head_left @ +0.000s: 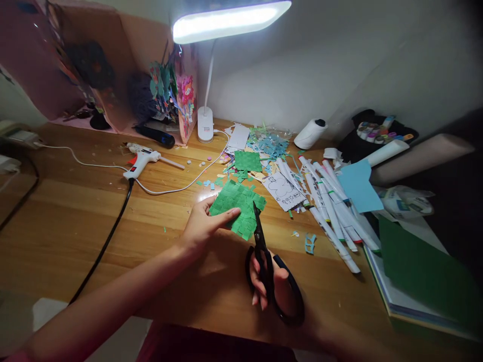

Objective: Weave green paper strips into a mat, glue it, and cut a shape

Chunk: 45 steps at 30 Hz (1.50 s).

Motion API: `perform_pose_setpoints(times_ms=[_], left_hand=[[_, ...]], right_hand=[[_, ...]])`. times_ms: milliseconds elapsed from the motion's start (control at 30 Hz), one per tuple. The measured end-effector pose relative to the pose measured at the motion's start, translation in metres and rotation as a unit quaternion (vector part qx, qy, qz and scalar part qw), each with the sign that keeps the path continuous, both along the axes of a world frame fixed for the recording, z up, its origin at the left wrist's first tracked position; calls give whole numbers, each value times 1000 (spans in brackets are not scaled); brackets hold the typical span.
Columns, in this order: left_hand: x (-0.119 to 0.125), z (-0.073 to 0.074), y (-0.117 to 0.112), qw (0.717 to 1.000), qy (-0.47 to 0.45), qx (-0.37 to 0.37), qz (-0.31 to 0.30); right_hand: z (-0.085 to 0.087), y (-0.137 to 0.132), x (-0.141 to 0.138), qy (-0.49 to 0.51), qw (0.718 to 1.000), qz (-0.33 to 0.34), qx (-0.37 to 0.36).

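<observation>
My left hand (211, 218) grips a green woven paper square (236, 203) by its left side, thumb on top. Loose strip ends stick out along the square's right edge. Black scissors (259, 241) are in my right hand (267, 284), whose fingers and thumb pass through the big handle loops. The blade tips touch or overlap the right edge of the square. Just beyond lies a second green woven square (248, 161) on a heap of paper scraps.
Several white markers (332, 211) and a drawn card (284, 191) lie to the right, near stacked paper (418, 301). A glue gun (141, 161) with its cord lies left. A lit lamp (232, 22) hangs above; a pink box (151, 30) stands behind.
</observation>
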State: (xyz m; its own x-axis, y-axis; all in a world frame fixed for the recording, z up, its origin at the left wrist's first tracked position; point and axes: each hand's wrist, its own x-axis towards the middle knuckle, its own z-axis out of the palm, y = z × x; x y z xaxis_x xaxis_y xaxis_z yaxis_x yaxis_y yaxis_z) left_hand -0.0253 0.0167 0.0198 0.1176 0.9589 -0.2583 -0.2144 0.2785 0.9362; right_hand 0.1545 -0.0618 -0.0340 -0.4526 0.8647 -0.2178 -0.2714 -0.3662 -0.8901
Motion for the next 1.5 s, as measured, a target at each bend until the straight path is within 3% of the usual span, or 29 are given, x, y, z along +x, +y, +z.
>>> perform_pose_setpoints(times_ms=[433,733,1000,1233,1500], left_hand=[[-20,4,16,992,59,5,-113],[-19,7,16,989,70,-22,-131],[-21,1,17,984,78,11,-157],[-22,9,17,985,86,13,-147],[-23,4,19,987,64,19,-147]], right_hand=[[17,4,10,-30,995,95,14],[13,-2,10,-26,996,82,0],[17,-1,7,28,996,78,-9],[22,-1,5,0,998,60,-8],[20,2,2,-10,998,50,-38]])
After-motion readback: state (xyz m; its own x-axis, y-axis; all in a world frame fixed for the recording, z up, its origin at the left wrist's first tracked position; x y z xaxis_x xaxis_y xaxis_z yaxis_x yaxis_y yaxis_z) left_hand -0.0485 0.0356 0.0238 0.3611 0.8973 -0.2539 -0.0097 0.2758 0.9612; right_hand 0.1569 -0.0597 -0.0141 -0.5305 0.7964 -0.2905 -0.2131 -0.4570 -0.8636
